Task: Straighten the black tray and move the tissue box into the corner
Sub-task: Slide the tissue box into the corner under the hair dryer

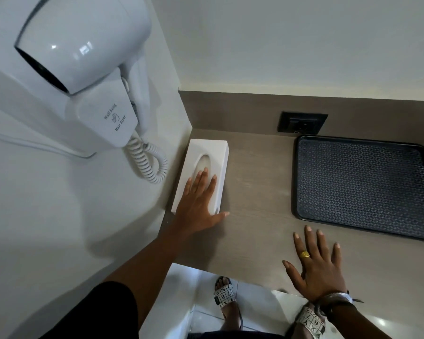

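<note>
A white tissue box [207,150] with an oval slot lies on the grey-brown counter against the left wall, a short gap from the back corner. My left hand [198,204] rests flat on its near half, fingers spread, thumb off the box's near right corner. The black tray [362,184], with a patterned mat inside, lies at the right, its far edge near the back wall. It looks slightly turned relative to the wall. My right hand [316,267], wearing a gold ring, lies flat on the counter in front of the tray, not touching it.
A white wall-hung hair dryer [83,45] with a coiled cord [147,162] hangs on the left wall above the tissue box. A black power socket [301,122] sits in the back wall behind the tray. The counter's front edge [230,271] is near my feet.
</note>
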Demonstrator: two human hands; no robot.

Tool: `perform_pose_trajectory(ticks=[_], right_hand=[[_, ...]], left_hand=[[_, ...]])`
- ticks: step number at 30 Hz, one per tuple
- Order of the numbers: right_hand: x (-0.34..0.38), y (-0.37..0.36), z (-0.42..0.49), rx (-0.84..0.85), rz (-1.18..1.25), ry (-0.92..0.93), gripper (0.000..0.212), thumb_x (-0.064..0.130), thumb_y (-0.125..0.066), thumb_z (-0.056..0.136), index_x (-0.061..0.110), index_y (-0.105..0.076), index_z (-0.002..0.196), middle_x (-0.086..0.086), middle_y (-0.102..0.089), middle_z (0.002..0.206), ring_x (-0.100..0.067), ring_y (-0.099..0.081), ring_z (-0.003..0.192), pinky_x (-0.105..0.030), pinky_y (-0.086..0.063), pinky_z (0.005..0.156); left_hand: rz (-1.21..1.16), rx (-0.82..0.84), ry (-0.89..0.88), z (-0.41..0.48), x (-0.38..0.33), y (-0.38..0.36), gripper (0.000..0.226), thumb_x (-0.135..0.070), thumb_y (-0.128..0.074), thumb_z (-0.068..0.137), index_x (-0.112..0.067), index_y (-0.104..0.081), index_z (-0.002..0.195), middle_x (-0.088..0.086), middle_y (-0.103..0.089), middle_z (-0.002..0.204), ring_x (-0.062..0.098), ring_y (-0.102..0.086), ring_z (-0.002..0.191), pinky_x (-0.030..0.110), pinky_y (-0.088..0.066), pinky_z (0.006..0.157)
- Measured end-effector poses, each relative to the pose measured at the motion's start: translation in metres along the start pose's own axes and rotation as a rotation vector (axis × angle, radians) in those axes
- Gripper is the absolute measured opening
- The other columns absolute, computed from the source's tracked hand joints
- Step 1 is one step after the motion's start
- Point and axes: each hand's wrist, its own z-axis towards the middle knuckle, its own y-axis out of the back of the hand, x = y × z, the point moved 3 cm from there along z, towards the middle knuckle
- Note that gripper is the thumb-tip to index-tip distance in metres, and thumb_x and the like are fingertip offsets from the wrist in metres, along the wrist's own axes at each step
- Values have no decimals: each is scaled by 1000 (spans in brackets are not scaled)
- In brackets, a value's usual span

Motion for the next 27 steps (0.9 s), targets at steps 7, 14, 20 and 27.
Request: perform_pose_trajectory(ticks=[7, 14, 20, 27], right_hand=[[-1, -1, 2, 19, -3, 2, 80, 73, -22, 85, 27, -31, 150, -7, -22, 162, -34, -19, 148, -65, -16, 113], [0, 1, 3, 32, -10, -21, 81, 74, -19, 84, 28, -30, 150, -6, -21, 162, -33, -18, 149, -64, -15, 115], [-2, -5, 5, 38, -34, -28, 81, 74, -18, 85, 28, -22, 152, -6, -17, 163, -33, -14, 149, -63, -13, 116], [-2, -5, 4, 54, -29, -41, 80, 73, -22, 86, 29, -16, 152, -6, -14, 163, -33, -12, 149, -61, -9, 116]], left_hand=[[26, 8, 16, 34, 18, 5, 108, -87, -35, 75, -21, -11, 157, 9, -8, 167, 27, -5, 155, 48, -6, 125], [21, 10, -8, 67, 40, 7, 105, -83, -40, 76, -22, -11, 157, 11, -8, 167, 26, -7, 155, 49, -14, 126], [39, 14, -37, 78, 50, 6, 109, -82, -45, 73, -20, -14, 156, 11, -11, 166, 27, -12, 154, 49, -19, 125], [81, 13, -41, 77, 52, 5, 109, -86, -39, 73, -21, -11, 156, 11, -14, 166, 27, -15, 154, 50, -20, 124]])
